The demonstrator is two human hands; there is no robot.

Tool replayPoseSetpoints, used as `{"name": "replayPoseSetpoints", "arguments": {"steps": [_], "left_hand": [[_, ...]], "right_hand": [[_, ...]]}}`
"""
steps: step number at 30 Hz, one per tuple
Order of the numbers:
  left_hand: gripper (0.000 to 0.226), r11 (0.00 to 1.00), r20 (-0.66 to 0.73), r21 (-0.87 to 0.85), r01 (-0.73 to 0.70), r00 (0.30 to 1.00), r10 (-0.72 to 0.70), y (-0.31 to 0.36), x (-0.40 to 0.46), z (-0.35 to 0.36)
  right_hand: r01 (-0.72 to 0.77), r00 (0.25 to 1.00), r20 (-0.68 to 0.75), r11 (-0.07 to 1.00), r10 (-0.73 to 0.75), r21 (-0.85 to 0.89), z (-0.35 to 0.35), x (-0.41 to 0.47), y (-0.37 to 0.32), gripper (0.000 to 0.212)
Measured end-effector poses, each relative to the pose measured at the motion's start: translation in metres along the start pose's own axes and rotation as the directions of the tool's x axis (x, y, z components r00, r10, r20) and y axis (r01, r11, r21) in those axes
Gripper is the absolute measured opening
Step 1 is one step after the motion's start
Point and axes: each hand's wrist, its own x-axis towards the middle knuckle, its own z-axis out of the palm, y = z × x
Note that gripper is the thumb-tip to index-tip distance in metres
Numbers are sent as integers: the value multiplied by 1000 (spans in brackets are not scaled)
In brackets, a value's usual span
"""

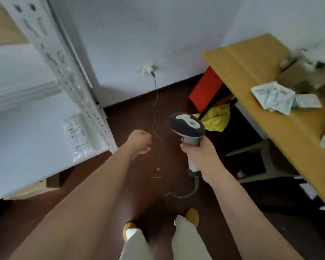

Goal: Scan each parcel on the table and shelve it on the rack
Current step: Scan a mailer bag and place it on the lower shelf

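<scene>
My right hand (201,156) grips the handle of a grey and white barcode scanner (186,126), held upright over the floor between rack and table. Its coiled cable (184,194) hangs down below my wrist. My left hand (140,142) hovers to the left of the scanner with fingers curled and nothing in it. On the yellow wooden table (251,61) at the right lie several pale plastic-wrapped parcels (274,97) and a brown carton (304,76). The white metal rack (77,87) stands at the left, with one clear-wrapped parcel (79,136) on its lower shelf.
A thin dark wire (155,109) runs from a wall socket down across the dark brown floor. Under the table sit a red item (206,89), a yellow bag (217,117) and a stool frame (266,158). A cardboard box (36,188) lies beneath the rack. My feet (192,216) are at the bottom.
</scene>
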Motion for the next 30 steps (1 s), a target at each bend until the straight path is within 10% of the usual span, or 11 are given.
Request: {"name": "replayPoseSetpoints", "arguments": {"steps": [6,17,24,30], "left_hand": [[18,959,125,193,-209,974,187,101,-17,138],[16,846,434,429,-318,894,115,164,-54,460],[33,431,597,711,-556,801,48,192,-25,555],[46,120,776,609,-784,621,113,207,12,645]], "right_hand": [[21,981,-194,975,23,221,-152,7,9,26],[49,849,-501,919,168,391,-452,28,84,5],[64,766,-558,826,320,561,-520,60,116,7],[23,694,-560,763,453,646,-553,78,135,20]]}}
